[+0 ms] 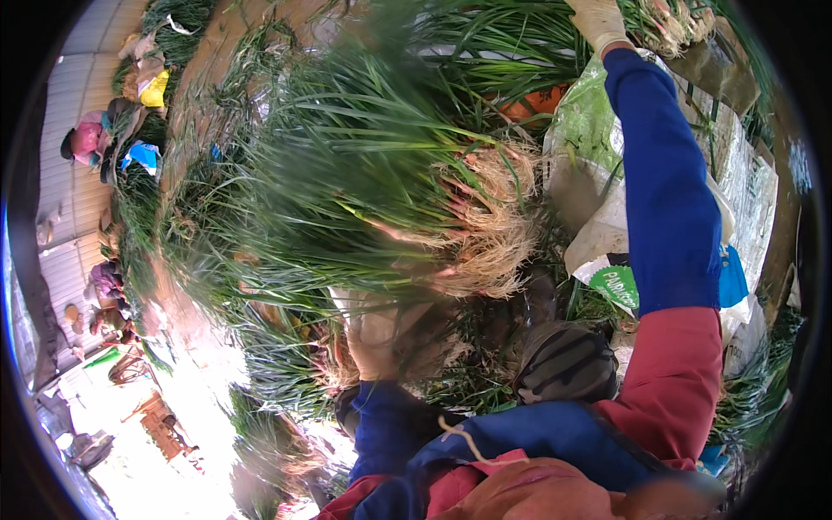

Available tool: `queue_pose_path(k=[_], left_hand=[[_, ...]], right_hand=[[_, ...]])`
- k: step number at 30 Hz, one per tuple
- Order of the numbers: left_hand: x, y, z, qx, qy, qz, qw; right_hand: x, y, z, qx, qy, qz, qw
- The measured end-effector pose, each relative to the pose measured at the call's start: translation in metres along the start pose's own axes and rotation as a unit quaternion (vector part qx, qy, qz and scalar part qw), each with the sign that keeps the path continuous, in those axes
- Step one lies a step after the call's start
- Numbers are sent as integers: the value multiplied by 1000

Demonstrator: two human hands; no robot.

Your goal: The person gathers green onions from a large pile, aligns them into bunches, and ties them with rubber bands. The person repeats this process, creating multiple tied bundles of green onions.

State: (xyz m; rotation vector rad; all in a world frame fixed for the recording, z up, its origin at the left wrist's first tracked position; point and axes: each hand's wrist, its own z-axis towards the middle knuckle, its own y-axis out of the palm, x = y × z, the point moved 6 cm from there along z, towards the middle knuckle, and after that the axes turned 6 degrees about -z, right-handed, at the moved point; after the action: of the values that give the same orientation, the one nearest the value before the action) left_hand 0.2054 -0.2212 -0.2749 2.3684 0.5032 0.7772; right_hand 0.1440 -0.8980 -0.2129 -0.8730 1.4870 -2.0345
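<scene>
A large heap of long-leaved green allium plants (pixel 364 162), green garlic or spring onions, lies before me. Their pale, tangled roots (pixel 497 227) point right. My left hand (pixel 374 341), in a light glove, is at the heap's lower edge, its fingers partly hidden by leaves; whether it grips any stalks cannot be made out. My right hand (pixel 598 27), also gloved, reaches to the top edge, where the frame cuts off its fingers. It is near another bunch of plants (pixel 520 39) and some rooted stalks (pixel 676 26).
White and green woven plastic sacks (pixel 585 123) lie beneath my right arm. An orange bag (pixel 536 103) shows among leaves. My camouflage-covered knee (pixel 569 361) is below the heap. Other people (pixel 91 138) sit along the left by a corrugated wall (pixel 84 84). A wooden chair (pixel 159 422) stands lower left.
</scene>
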Motion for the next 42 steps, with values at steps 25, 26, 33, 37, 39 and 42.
queue_pose_path(k=[25, 26, 33, 37, 39, 42], left_hand=[[-5, 9, -6, -32, -23, -5, 999], [-3, 7, -11, -17, -14, -9, 1000], [2, 11, -2, -37, 8, 37, 999], [16, 45, -22, -97, 81, 233, 964], [22, 57, -40, -116, 35, 81, 989], [38, 70, -75, -78, 122, 183, 972]], right_hand=[[-59, 111, 58, 51, -175, -88, 979], [-76, 95, 63, -55, -118, -58, 990], [-177, 34, -73, -142, -43, 481, 864], [-262, 4, -137, -272, -62, 492, 824], [-275, -19, -153, -236, -97, 497, 829], [-283, -60, -175, -244, -127, 520, 809]])
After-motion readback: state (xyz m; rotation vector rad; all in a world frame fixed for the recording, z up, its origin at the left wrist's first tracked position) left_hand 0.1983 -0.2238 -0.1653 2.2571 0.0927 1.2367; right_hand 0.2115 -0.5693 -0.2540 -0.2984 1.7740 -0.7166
